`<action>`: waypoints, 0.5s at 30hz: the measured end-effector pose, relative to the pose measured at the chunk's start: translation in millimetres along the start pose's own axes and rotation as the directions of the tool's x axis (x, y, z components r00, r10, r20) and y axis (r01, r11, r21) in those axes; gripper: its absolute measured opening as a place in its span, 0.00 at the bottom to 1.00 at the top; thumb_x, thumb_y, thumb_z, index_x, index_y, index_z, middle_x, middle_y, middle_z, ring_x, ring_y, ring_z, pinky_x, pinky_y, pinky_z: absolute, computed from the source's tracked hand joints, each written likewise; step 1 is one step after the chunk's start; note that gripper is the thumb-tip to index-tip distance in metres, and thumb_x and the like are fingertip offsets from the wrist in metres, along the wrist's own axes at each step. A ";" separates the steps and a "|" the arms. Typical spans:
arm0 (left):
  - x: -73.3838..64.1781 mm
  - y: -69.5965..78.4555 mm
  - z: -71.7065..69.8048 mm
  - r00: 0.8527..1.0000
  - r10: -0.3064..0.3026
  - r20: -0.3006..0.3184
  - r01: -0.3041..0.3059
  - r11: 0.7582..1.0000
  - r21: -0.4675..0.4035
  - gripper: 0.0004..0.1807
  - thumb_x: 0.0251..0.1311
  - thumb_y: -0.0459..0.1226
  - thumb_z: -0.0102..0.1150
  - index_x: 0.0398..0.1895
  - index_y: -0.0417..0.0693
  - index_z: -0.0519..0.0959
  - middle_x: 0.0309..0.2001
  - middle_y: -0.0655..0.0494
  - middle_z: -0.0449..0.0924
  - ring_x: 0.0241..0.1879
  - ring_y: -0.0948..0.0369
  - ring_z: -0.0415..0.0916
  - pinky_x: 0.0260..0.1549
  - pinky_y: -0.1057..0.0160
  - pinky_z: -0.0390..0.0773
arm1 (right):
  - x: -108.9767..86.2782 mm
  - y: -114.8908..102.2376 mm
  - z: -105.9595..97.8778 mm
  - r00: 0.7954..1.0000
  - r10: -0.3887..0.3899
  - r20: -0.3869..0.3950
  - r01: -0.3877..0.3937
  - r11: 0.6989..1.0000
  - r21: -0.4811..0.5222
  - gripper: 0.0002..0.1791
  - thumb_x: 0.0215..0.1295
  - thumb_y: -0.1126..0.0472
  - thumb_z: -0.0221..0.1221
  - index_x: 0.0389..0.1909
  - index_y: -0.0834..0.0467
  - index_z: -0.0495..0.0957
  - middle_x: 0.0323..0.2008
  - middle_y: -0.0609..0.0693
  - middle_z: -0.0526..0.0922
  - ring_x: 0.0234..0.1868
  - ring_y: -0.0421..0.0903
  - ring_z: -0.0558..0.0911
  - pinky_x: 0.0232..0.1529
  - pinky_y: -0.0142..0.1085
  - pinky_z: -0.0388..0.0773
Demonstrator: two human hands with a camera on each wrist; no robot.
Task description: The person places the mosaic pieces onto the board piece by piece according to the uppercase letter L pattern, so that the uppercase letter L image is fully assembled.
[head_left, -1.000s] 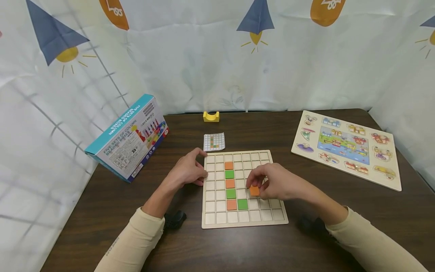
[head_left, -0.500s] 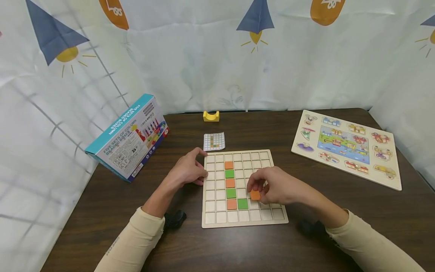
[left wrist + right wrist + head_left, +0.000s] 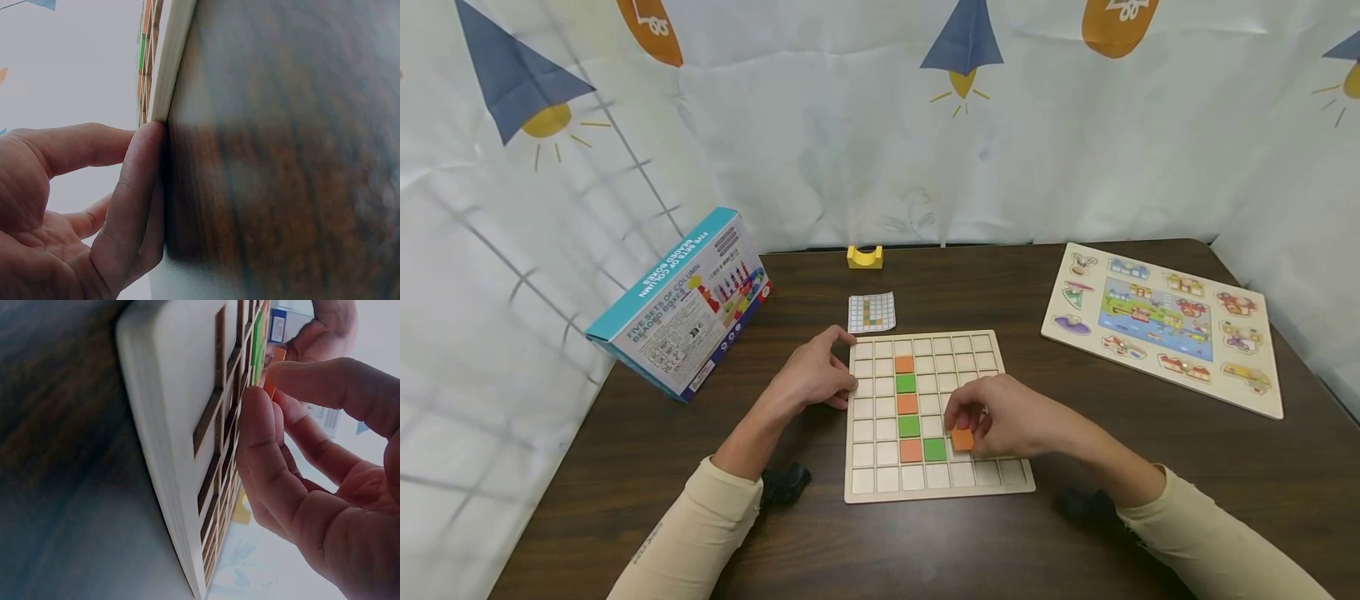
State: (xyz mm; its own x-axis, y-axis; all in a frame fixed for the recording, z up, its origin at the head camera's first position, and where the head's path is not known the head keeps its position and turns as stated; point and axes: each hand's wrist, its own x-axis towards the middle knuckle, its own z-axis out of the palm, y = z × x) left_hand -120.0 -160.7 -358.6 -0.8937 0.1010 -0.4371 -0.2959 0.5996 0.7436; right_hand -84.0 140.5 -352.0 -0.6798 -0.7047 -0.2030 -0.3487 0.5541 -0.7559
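Note:
A pale wooden grid board [image 3: 865, 481] lies on the table, bearing a column of alternating orange and green tiles. One green tile [image 3: 935, 449] sits beside the column's lowest orange tile [image 3: 911, 451]. My right hand [image 3: 1011, 414] pinches an orange square tile [image 3: 962, 440] between thumb and fingers, low over the cell right of that green tile. In the right wrist view the pinched tile [image 3: 275, 372] is tilted close over the grid. At the board's left edge my left hand [image 3: 812, 372] rests, its fingertips touching the side; the left wrist view shows fingers [image 3: 134, 181] against the rim.
A small printed grid card [image 3: 872, 312] lies behind the board, with a yellow notched block [image 3: 865, 257] farther back. At the left stands a beaded-column toy box [image 3: 685, 308]. A picture puzzle board [image 3: 1165, 325] lies at right. A patterned curtain [image 3: 850, 150] hangs behind.
My right hand has moved slightly toward me and lowered the orange tile closer to the cell beside the green tile. The left hand stays at the board's edge.

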 end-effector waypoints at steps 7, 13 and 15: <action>-0.3 -0.2 0.4 1.000 -0.003 -0.001 0.003 1.000 0.001 0.35 0.60 0.27 0.66 0.70 0.50 0.66 0.41 0.42 0.82 0.28 0.54 0.84 0.28 0.60 0.90 | 1.0 2.1 3.4 1.000 -0.004 0.010 0.004 1.000 -0.009 0.19 0.45 0.77 0.64 0.36 0.53 0.84 0.31 0.47 0.80 0.36 0.45 0.79 0.35 0.31 0.83; -0.6 -0.2 0.2 1.000 -0.002 -0.001 0.002 1.000 -0.006 0.35 0.60 0.27 0.66 0.70 0.50 0.66 0.41 0.42 0.82 0.29 0.55 0.84 0.28 0.59 0.90 | 1.2 1.6 4.4 1.000 0.008 0.008 -0.008 1.000 -0.023 0.18 0.46 0.77 0.66 0.35 0.53 0.84 0.30 0.46 0.81 0.35 0.45 0.79 0.35 0.31 0.84; -0.5 -0.2 0.0 1.000 0.000 0.001 0.000 1.000 -0.005 0.35 0.60 0.27 0.66 0.70 0.50 0.66 0.41 0.42 0.81 0.29 0.54 0.84 0.28 0.59 0.90 | 1.2 1.6 4.4 1.000 0.009 0.008 -0.009 1.000 -0.026 0.17 0.47 0.76 0.66 0.35 0.53 0.84 0.30 0.46 0.81 0.34 0.44 0.79 0.35 0.31 0.84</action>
State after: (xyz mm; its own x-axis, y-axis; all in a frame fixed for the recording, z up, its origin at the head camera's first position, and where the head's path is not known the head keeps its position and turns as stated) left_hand -119.5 -160.9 -358.5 -0.8934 0.1015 -0.4377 -0.2979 0.5955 0.7461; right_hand -82.6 138.5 -356.1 -0.6779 -0.7030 -0.2149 -0.3589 0.5716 -0.7379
